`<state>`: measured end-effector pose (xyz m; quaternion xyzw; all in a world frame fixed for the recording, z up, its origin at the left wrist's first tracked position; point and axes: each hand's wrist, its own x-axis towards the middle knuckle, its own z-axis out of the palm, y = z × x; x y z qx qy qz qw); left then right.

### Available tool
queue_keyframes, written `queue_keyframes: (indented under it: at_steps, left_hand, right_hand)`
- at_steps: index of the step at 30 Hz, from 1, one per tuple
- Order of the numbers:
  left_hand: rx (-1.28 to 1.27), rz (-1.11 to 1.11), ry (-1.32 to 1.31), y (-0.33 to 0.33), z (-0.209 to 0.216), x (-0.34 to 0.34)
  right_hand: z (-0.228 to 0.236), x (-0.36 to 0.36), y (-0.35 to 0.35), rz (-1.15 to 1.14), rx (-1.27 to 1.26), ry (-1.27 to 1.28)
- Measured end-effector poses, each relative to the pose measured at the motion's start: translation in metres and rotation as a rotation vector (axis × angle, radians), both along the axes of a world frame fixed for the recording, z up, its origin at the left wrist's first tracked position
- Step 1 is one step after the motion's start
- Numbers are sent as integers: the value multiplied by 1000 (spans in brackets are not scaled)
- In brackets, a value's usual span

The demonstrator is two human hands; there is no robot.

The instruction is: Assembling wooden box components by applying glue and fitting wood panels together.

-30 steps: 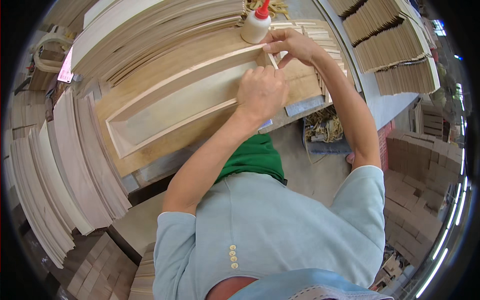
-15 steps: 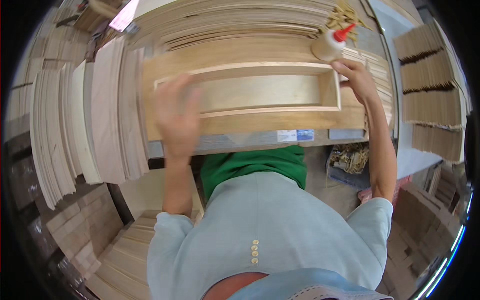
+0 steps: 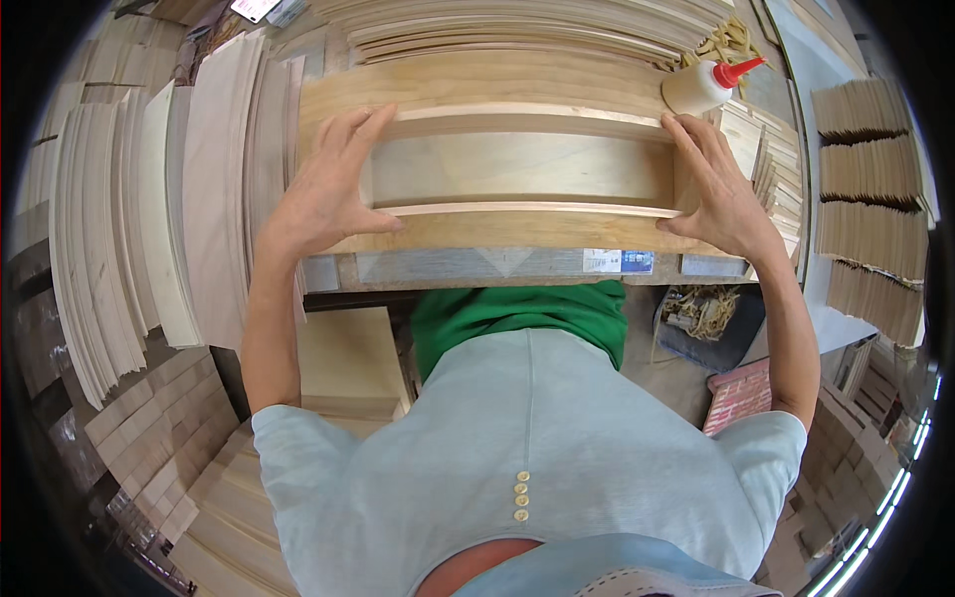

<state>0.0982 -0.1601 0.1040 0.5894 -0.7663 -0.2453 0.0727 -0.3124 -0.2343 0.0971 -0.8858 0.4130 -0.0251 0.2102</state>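
In front of me on the workbench board (image 3: 477, 80) is a long, shallow, open-topped wooden box (image 3: 527, 211) of pale wood. My left hand (image 3: 333, 184) grips its left end, thumb at the near wall and fingers over the far wall. At the right end, my right hand (image 3: 721, 184) holds it the same way. Both palms cover the box's short ends in part. Just beyond my right fingertips, a white squeeze bottle (image 3: 694, 90) with a red nozzle stands on the board.
Tall stacks of thin wooden panels (image 3: 214, 189) flank the bench on the left. Long strips (image 3: 527, 30) lie piled at the back, with bundled slats (image 3: 870, 189) on a side table at right. Below the bench edge sits a dark bin (image 3: 711, 323) of scraps.
My left hand, blurred before, has settled on the box's left end. My right hand has shifted from the far right corner to span both long walls.
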Motion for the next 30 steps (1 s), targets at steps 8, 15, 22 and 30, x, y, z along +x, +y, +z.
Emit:
queue_keyframes:
  at_steps: [8,15,22,30]
  left_hand:
    - [54,44,42,4,-2,8]
    - [-35,494,862,24,-41,45]
    - [70,548,1013,19,-53,33]
    - [-81,885,885,5,-71,35]
  right_hand:
    - [4,-1,-2,29,14,-10]
    - [-9,-25,0,-359,139,-382]
    - [-25,-24,-1,-558,244,-512]
    - [-33,-21,-17,-857,544,-704]
